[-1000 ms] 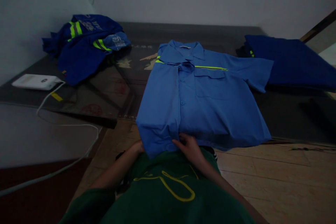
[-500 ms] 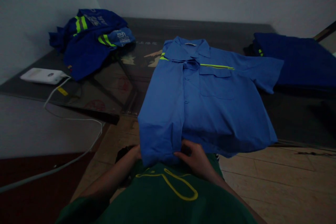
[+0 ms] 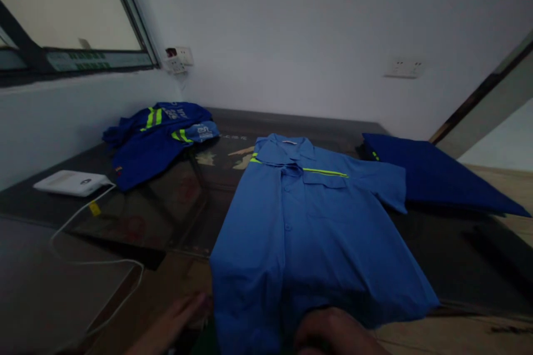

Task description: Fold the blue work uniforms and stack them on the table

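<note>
The light-blue short-sleeved cotton-like shirt (image 3: pixel 328 233) spreads from centre over the dark glossy bench (image 3: pixel 245 116), its hem between the blurred left fingers (image 3: pixel 195 306) and curled right fingers (image 3: pixel 316 324); their grip cannot be told.

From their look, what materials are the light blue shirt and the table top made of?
Light blue shirt: matt woven fabric, perhaps a cotton blend; it creases softly.
Table: dark and glossy, possibly glass-covered, since faint reflections show.
</note>
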### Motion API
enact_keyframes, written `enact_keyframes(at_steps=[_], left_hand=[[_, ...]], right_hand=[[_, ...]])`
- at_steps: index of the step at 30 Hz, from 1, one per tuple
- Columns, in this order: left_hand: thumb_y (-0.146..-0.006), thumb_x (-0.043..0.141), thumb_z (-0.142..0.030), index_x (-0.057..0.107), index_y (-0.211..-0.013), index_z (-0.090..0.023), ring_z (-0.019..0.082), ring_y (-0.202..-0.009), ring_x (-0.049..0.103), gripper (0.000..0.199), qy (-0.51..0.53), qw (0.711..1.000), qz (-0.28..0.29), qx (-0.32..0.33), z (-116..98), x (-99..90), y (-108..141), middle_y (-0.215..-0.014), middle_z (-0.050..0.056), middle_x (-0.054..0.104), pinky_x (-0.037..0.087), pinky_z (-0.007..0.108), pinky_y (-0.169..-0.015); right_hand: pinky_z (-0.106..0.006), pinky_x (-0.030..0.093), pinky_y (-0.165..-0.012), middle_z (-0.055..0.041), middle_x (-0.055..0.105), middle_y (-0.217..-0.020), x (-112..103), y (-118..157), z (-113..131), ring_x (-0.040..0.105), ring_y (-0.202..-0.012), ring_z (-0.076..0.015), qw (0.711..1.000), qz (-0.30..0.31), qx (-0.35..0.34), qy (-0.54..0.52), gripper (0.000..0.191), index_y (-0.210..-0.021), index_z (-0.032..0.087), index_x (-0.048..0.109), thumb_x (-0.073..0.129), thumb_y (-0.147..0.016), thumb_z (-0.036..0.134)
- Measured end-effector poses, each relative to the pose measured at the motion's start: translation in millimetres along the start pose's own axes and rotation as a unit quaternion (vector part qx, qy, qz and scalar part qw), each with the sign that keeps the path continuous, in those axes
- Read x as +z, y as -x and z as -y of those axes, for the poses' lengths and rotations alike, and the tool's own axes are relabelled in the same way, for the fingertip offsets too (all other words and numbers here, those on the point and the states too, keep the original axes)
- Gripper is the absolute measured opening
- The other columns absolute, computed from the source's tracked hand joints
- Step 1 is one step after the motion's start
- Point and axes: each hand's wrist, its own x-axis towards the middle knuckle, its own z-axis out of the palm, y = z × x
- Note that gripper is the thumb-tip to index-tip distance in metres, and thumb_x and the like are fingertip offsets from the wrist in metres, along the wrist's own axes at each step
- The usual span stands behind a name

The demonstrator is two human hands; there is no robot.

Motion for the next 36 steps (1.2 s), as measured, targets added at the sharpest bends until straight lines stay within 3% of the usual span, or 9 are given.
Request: enact_keyframes(at_steps=[5, 8, 11, 15, 20, 25, 28, 32, 36], left_hand=[[-0.089, 0.035, -0.064, 0.07, -0.092, -0.024, 0.023, -0.078, 0.065, 0.053, -0.042, 0.979, 0.104, 0.169, -74, -16.3, 19, -0.083, 0.005, 0.071, 0.053, 0.036, -0.078], [-0.093, 0.042, -0.048, 0.068, -0.106, -0.025, 0.025, -0.109, 0.059, 0.037, -0.16, 0.943, -0.023, 0.291, -134, 14.7, -9, -0.113, 0.006, 0.067, 0.043, 0.04, -0.101], [-0.091, 0.05, -0.037, 0.054, -0.131, -0.026, 0.028, -0.136, 0.036, 0.042, -0.328, 0.871, -0.102, 0.352, -166, 48.9, -52, -0.144, 0.007, 0.046, 0.022, 0.053, -0.115], [-0.09, 0.054, -0.04, 0.035, -0.145, -0.035, 0.033, -0.144, 0.018, 0.058, -0.458, 0.818, -0.074, 0.34, -167, 65.0, -81, -0.154, 0.007, 0.03, 0.017, 0.065, -0.112], [-0.089, 0.054, -0.046, 0.024, -0.148, -0.039, 0.037, -0.144, 0.012, 0.067, -0.482, 0.807, -0.034, 0.339, -164, 59.2, -75, -0.157, 0.006, 0.022, 0.015, 0.072, -0.108], [-0.086, 0.059, -0.048, 0.021, -0.148, -0.04, 0.039, -0.144, 0.01, 0.074, -0.465, 0.812, -0.011, 0.353, -166, 59.4, -76, -0.157, 0.005, 0.02, 0.013, 0.075, -0.106], [-0.083, 0.062, -0.048, 0.02, -0.149, -0.038, 0.037, -0.143, 0.016, 0.079, -0.451, 0.818, -0.01, 0.358, -164, 56.4, -81, -0.156, 0.006, 0.023, 0.017, 0.072, -0.108], [-0.092, 0.052, -0.039, 0.027, -0.149, -0.031, 0.028, -0.141, 0.03, 0.063, -0.432, 0.823, -0.104, 0.354, -158, 42.3, -93, -0.153, 0.008, 0.032, 0.029, 0.056, -0.113], [-0.093, 0.048, -0.035, 0.039, -0.143, -0.019, 0.031, -0.139, 0.032, 0.054, -0.444, 0.812, -0.218, 0.31, -145, 30.4, -110, -0.15, 0.015, 0.036, 0.035, 0.054, -0.111]], right_hand=[[-0.023, 0.044, -0.058, -0.0004, 0.068, -0.068, -101, -30, 40, 0.062, -0.062, -0.0145, 0.997, -0.054, -0.063, 0.0, 0.022, -0.076, 0.023, 0.07, 0.055, -0.088, 0.034], [-0.023, 0.043, -0.062, -0.0007, 0.066, -0.071, -158, -114, 54, 0.061, -0.066, -0.0145, 0.971, -0.179, -0.127, 0.092, 0.012, -0.087, 0.019, 0.069, 0.058, -0.085, 0.024], [-0.027, 0.045, -0.08, -0.0061, 0.068, -0.097, -188, -205, 54, 0.062, -0.09, -0.0173, 0.933, -0.279, -0.105, 0.204, 0.028, -0.11, 0.016, 0.063, 0.059, -0.083, 0.014], [-0.035, 0.041, -0.095, -0.0137, 0.052, -0.133, -190, -275, 50, 0.046, -0.121, -0.0257, 0.894, -0.277, -0.055, 0.348, 0.055, -0.134, 0.017, 0.047, 0.06, -0.08, 0.011], [-0.035, 0.044, -0.091, -0.0151, 0.053, -0.13, -195, -292, 52, 0.05, -0.117, -0.0249, 0.858, -0.278, -0.033, 0.43, 0.04, -0.13, 0.019, 0.048, 0.037, -0.092, 0.012], [-0.031, 0.044, -0.091, -0.0125, 0.058, -0.126, -261, -276, 27, 0.056, -0.113, -0.0228, 0.862, -0.398, 0.057, 0.309, 0.046, -0.134, 0.018, 0.043, 0.041, -0.089, 0.011], [-0.033, 0.045, -0.089, -0.0154, 0.062, -0.12, -300, -259, 1, 0.059, -0.111, -0.0253, 0.871, -0.374, 0.151, 0.28, 0.051, -0.137, 0.014, 0.042, 0.048, -0.086, 0.013], [-0.04, 0.045, -0.089, -0.0222, 0.06, -0.122, -318, -261, -8, 0.057, -0.113, -0.0321, 0.874, -0.333, 0.179, 0.304, 0.047, -0.129, 0.01, 0.053, 0.051, -0.083, 0.009], [-0.034, 0.044, -0.092, -0.0125, 0.061, -0.126, -303, -313, 28, 0.056, -0.117, -0.0254, 0.891, -0.311, 0.117, 0.31, 0.034, -0.121, 0.021, 0.061, 0.048, -0.09, 0.019]])
